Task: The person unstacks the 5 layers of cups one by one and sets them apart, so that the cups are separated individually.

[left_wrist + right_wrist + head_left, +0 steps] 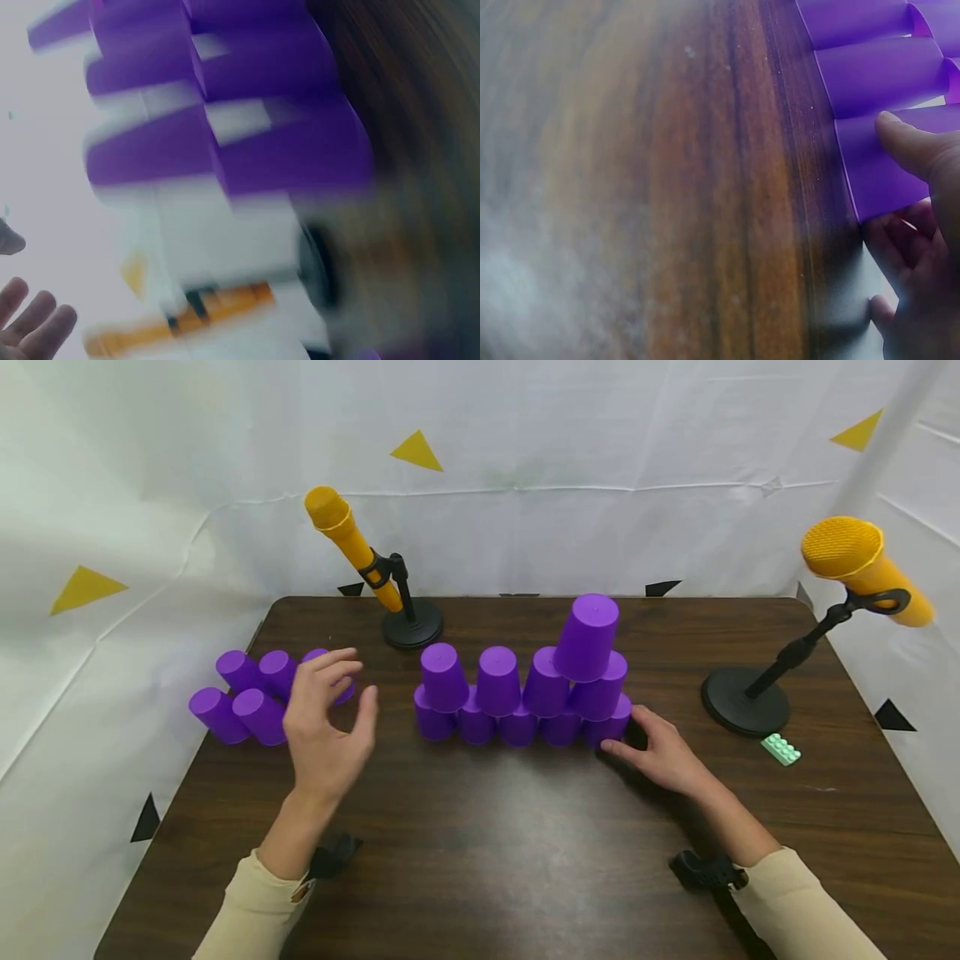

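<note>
Several upside-down purple cups (498,681) stand stacked in the middle of the table, in a bottom row and a second row above. One more cup (588,635) sits on top at the right end. My right hand (663,756) holds the rightmost bottom cup (877,161), its thumb on the near face and fingers round the far side. My left hand (327,735) is raised at the left, empty, thumb and fingers spread apart. It partly hides a group of loose purple cups (258,714). The left wrist view is blurred; fingertips (45,330) show at its lower left.
A yellow microphone (345,531) on a black stand is behind the left hand. Another yellow microphone (862,564) leans on its stand at the right. A mint-green toy brick (781,749) lies near that base. White sheeting (525,427) hangs behind the brown table (487,860).
</note>
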Motion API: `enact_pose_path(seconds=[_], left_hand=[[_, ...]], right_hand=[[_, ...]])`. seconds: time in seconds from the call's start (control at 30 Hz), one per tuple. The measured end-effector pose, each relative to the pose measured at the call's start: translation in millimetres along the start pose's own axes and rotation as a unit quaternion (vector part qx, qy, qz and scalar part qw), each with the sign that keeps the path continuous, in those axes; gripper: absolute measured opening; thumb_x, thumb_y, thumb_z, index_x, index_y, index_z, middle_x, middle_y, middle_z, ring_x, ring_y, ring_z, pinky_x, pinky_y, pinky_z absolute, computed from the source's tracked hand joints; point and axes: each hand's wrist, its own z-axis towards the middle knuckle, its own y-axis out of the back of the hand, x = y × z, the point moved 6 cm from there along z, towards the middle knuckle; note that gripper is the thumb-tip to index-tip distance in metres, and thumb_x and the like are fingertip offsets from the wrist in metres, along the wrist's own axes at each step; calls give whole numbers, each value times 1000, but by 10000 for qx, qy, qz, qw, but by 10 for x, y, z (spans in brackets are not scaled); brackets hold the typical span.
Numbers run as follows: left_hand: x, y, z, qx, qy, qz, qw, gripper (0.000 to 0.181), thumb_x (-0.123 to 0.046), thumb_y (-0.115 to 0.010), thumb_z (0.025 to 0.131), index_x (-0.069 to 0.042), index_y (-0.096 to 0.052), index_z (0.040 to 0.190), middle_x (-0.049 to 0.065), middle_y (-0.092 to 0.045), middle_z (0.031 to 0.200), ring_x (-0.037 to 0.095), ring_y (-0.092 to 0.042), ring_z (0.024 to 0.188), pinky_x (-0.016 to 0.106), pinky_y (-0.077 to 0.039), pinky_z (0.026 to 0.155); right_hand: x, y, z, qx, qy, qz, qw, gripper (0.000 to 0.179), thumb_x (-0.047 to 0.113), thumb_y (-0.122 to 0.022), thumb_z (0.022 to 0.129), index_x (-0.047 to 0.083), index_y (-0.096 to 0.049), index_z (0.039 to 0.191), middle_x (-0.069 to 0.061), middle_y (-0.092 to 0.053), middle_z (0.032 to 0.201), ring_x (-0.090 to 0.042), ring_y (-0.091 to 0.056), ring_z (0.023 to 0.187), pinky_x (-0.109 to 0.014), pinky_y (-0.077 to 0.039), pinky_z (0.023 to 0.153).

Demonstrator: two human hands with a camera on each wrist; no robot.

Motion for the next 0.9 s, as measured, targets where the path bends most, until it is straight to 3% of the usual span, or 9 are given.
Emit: enact_pose_path(seconds=[0.2,0.4,0.57,0.67,0.73,0.8,0.9], left_hand=[[-473,-707,-21,1068,-610,-558,9908,37,-9,-70,85,-2,-62,121,15,-59,127,27,-58,114,34,-49,92],[-767,-1228,-3,1741,-587,-554,9814,54,-14,-72,86,-11,-52,137,11,-49,140,21,-55,118,29,-50,73],[-887,-1496,48,2008,-443,-514,9773,66,-18,-72,88,-17,-42,147,8,-39,149,23,-56,116,24,-45,60],[-937,-1633,85,2110,-428,-501,9753,71,-20,-72,89,-19,-36,150,9,-34,152,25,-52,123,25,-48,63],[-959,-1717,114,2110,-386,-534,9753,72,-22,-71,89,-20,-35,151,10,-33,152,24,-45,131,29,-51,72],[-974,-1786,135,2050,-348,-553,9766,71,-24,-71,89,-20,-35,151,11,-35,150,22,-40,135,33,-52,81],[-989,-1865,156,1949,-266,-572,9788,68,-25,-70,90,-20,-38,149,10,-38,148,19,-40,134,34,-51,83]], right_hand=[[-1,3,-6,23,-39,15,10000,59,26,-74,89,0,-50,137,-23,-57,130,-41,-50,124,-60,-36,102],[7,-3,0,34,-69,17,10000,59,26,-74,90,1,-50,137,-23,-57,129,-40,-50,123,-61,-36,101],[22,-2,1,-55,83,-15,9999,56,24,-75,89,1,-52,135,-22,-59,127,-40,-52,121,-60,-38,100],[19,4,2,-142,161,-56,9998,54,22,-75,88,1,-54,133,-20,-61,124,-39,-54,119,-58,-39,99],[12,5,0,-169,158,-54,9997,53,21,-76,88,2,-54,132,-20,-61,122,-39,-55,118,-58,-40,99],[11,2,-4,-128,124,-29,9998,53,22,-75,89,2,-54,132,-20,-61,123,-39,-55,118,-59,-39,99],[10,-4,-9,-59,66,18,10000,54,24,-74,90,1,-53,134,-21,-60,125,-40,-54,119,-60,-38,100]])
